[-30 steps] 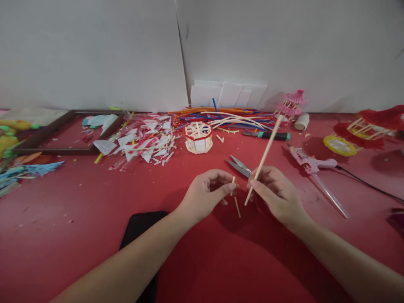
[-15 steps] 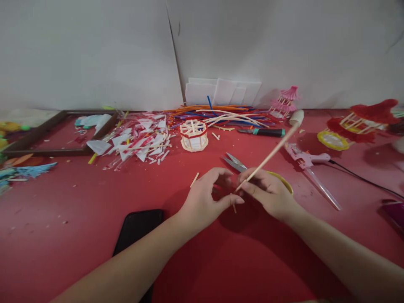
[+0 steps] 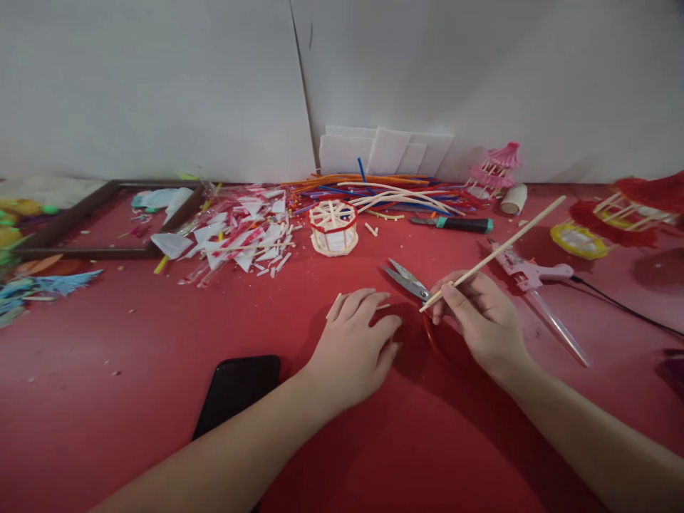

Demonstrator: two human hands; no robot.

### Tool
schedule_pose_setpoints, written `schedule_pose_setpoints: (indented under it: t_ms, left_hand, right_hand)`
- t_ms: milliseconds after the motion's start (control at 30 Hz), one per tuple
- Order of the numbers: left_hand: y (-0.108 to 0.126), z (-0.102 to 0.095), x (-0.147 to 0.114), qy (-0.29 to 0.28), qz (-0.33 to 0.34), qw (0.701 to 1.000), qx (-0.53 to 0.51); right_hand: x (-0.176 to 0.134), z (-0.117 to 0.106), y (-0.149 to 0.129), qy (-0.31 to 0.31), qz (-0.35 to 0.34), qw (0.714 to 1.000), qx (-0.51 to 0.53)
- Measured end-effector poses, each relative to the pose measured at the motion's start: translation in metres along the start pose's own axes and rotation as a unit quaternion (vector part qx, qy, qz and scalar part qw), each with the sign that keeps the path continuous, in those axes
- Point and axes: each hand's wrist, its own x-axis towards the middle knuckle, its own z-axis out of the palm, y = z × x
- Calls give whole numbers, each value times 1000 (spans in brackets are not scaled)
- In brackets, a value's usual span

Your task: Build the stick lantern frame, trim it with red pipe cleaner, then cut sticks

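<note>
My right hand [image 3: 484,317] pinches a long, thin cream stick [image 3: 499,249] near its lower end, and the stick slants up to the right. Scissors [image 3: 409,278] lie on the table with blades parted, their handles partly behind that hand. My left hand [image 3: 350,349] rests low over the table, palm down, fingers apart and slightly bent. One short cut stick [image 3: 383,306] shows by its fingertips; another [image 3: 334,306] lies at its left side, partly covered. Beyond stands a small round frame [image 3: 334,239] of cream sticks with a red band.
Scraps of white and pink [image 3: 246,235] lie left of the round frame, coloured stems [image 3: 385,192] behind it. A cutter knife [image 3: 464,224], a pink glue gun [image 3: 526,274] with its cord, and small pavilion models [image 3: 625,214] stand right. A black phone [image 3: 238,392] lies near my left forearm.
My hands have moved apart. The left has turned palm down and lowered to the table, with the short cut piece now by its fingertips. The right has shifted right with the long stick.
</note>
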Motion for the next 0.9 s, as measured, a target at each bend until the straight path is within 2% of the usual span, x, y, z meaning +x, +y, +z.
schedule_pose_setpoints:
  t_ms: [233,367,433,500,533,600,667,700,800,900]
  left_hand:
    - [-13,-1,4,45,-31,996,67]
    - [-15,-4,4,92,-54,991,82]
    - [-11,-5,5,115,-48,992,16]
    - [-5,-6,7,106,-43,985,-132]
    - [-2,-6,8,86,-50,969,-225]
    - [2,-6,10,19,-90,911,-403]
    - [4,-6,13,-37,-130,847,-514]
    - [3,-6,14,-54,-145,825,-543]
    - [2,-8,16,-75,-182,789,-581]
    - [2,-9,16,-83,-192,777,-594]
  right_hand:
    - [1,0,-2,-4,36,999,-27]
    - [0,0,-3,-22,35,999,-32]
    - [-2,1,-5,-40,29,998,-31]
    - [-6,3,-6,-76,24,997,-24]
    - [-7,4,-7,-100,21,995,-16]
    - [-11,6,-9,-145,17,989,8]
    - [-12,7,-11,-169,14,985,21]
    - [-12,7,-11,-170,10,985,16]
    - [-11,7,-14,-153,-14,988,-22]
    - [-11,8,-14,-150,3,988,-28]
